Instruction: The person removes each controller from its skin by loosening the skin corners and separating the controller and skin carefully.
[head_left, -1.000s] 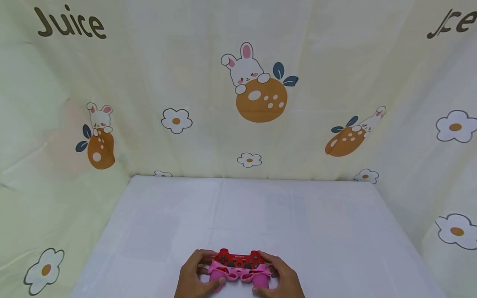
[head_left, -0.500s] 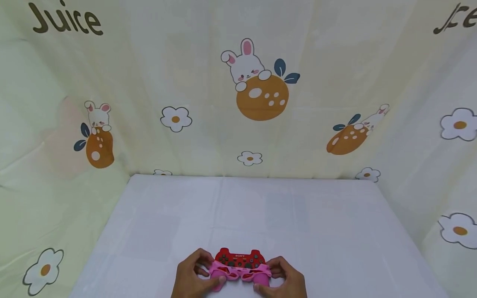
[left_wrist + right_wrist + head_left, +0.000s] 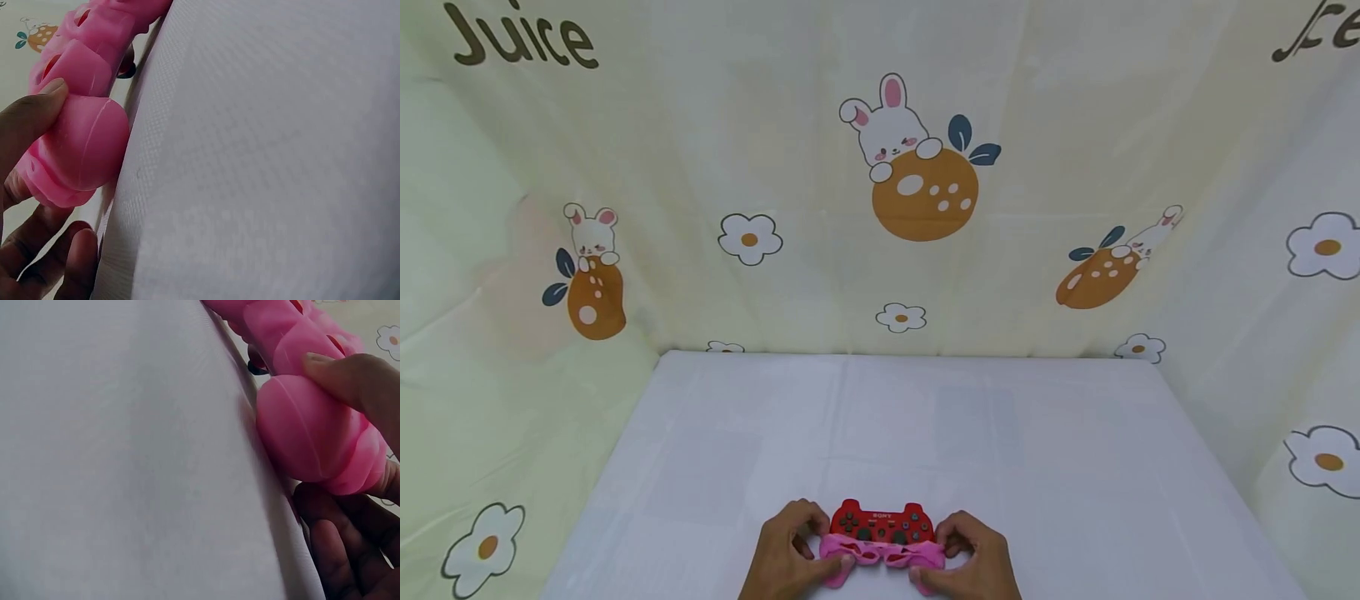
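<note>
A red game controller (image 3: 882, 517) marked SONY lies near the front of the table, its buttoned upper face bare. Around its lower part and grips sits a pink rubbery sleeve (image 3: 917, 554), bunched below the buttons. My left hand (image 3: 786, 550) pinches the sleeve at the left grip, thumb on top. At the right grip, my right hand (image 3: 977, 552) does likewise. In the left wrist view, the pink sleeve (image 3: 87, 137) covers the rounded grip end, with red showing through its slots. The right wrist view has the sleeve (image 3: 306, 425) under my thumb, the lower fingers curled beneath.
The white-covered table (image 3: 880, 425) stretches out beyond the controller. Behind it hangs a cream curtain (image 3: 805, 150) printed with rabbits, oranges and flowers, and it continues along the left and right sides.
Fingers of both hands have drawn back from the controller's upper corners to its sides. The sleeve's upper edge has moved down towards the grips, baring more red. The view has shifted slightly.
</note>
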Demonstrator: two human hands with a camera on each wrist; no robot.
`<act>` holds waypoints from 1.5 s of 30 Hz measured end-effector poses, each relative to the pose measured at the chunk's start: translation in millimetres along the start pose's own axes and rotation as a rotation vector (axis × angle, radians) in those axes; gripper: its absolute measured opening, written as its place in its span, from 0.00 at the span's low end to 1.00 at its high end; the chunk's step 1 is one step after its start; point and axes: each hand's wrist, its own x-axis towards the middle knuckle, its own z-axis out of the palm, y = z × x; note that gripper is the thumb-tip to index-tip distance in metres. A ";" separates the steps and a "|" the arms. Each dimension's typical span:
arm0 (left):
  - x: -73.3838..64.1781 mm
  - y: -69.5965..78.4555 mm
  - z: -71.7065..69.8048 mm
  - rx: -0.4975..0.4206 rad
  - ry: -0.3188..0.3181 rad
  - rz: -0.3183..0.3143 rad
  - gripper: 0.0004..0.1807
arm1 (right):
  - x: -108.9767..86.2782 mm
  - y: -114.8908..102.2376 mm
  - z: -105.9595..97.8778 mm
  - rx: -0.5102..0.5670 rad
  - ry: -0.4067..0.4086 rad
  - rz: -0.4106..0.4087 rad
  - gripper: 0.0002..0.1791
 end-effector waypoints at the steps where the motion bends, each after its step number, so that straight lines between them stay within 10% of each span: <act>1: -0.2 0.2 -0.3 0.007 0.004 0.009 0.22 | 0.6 0.3 -0.2 0.006 -0.006 -0.012 0.26; 10: -0.6 -1.3 1.9 0.086 0.025 0.046 0.24 | 3.8 -7.0 -3.9 -0.057 -0.088 0.006 0.26; 21: -5.9 -9.0 4.1 0.040 -0.141 0.134 0.48 | 5.4 -3.9 -12.4 -0.211 -0.336 -0.012 0.45; 28: -6.6 -9.3 5.6 0.029 -0.157 0.086 0.48 | 5.4 -1.9 -16.2 -0.185 -0.304 -0.073 0.36; 35: -8.7 -0.6 5.1 -0.084 -0.018 -0.081 0.38 | -0.4 -1.2 -11.9 -0.010 -0.199 0.054 0.33; 45: -9.6 6.3 9.7 -0.094 0.080 -0.121 0.34 | 4.4 -1.4 -9.2 0.329 -0.216 0.022 0.30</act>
